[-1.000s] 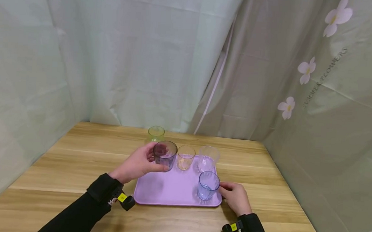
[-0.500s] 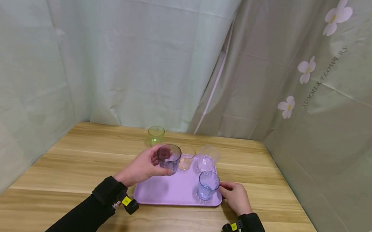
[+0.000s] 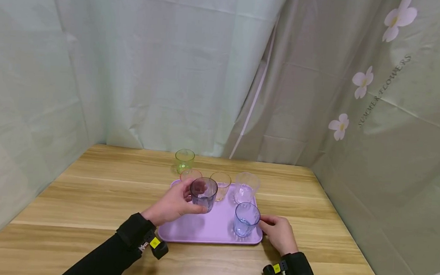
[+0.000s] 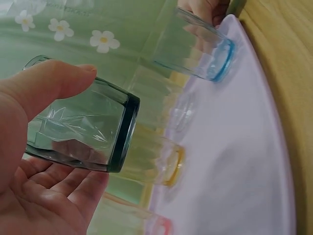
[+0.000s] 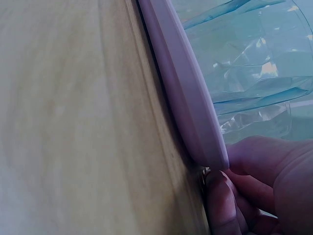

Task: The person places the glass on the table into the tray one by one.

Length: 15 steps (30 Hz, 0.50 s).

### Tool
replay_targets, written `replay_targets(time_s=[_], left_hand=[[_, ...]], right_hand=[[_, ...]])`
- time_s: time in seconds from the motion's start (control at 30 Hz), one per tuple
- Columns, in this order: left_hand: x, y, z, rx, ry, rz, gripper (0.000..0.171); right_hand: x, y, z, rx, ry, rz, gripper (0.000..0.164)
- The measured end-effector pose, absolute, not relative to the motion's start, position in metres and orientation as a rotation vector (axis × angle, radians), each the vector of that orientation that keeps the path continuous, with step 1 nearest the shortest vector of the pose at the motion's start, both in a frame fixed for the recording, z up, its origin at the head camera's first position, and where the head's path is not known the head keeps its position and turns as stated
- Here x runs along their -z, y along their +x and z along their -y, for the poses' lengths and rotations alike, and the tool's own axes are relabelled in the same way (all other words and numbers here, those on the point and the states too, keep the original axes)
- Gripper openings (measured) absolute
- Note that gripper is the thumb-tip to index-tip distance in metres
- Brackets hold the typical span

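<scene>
My left hand (image 3: 169,205) grips a dark grey tumbler (image 3: 204,198) from its left side, thumb across the near wall and fingers behind. In the left wrist view the tumbler's base (image 4: 124,134) hangs clear above the lilac tray (image 3: 185,230). At the tray's front right corner, my right hand (image 3: 280,235) pinches the rim, thumb on top and fingers below in the right wrist view. Right beside that hand, a blue tumbler (image 3: 245,222) stands on the tray. Along the tray's back stand a pink-rimmed glass (image 3: 191,174), partly hidden, a yellow one (image 3: 222,189) and a colourless one (image 3: 245,190).
A green glass (image 3: 184,160) stands on the wooden table (image 3: 128,170) behind the tray's back left corner. Pale curtains (image 3: 178,77) enclose the back and both sides of the table.
My left hand has carried the grey tumbler rightward and nearer, over the tray, so the pink-rimmed glass behind it now shows. My right hand and the tray have stayed in place.
</scene>
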<state>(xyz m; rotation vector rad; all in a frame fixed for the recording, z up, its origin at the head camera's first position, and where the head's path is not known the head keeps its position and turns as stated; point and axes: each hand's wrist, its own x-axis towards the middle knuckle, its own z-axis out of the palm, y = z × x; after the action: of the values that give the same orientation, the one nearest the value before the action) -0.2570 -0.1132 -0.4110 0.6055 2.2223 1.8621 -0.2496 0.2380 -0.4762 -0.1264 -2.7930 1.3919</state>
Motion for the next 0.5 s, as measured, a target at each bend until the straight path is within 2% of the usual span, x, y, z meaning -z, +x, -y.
replay_targets(time_s=[0.17,0.33,0.4,0.5], left_hand=[[0.42,-0.258,0.107,-1.843,0.593,-2.238,0.089],[0.427,-0.258,0.099,-1.822,0.555,-2.25,0.105],[0.43,-0.258,0.096,-1.808,0.543,-2.256,0.105],[0.435,-0.258,0.091,-1.789,0.539,-2.269,0.096]], right_hand=[[0.477,-0.25,-0.239,-1.394,-0.134,2.791,0.023],[0.478,-0.251,-0.239,-1.38,-0.139,2.794,0.023],[0.478,-0.251,-0.239,-1.378,-0.14,2.792,0.023],[0.478,-0.251,-0.238,-1.384,-0.137,2.784,0.022]])
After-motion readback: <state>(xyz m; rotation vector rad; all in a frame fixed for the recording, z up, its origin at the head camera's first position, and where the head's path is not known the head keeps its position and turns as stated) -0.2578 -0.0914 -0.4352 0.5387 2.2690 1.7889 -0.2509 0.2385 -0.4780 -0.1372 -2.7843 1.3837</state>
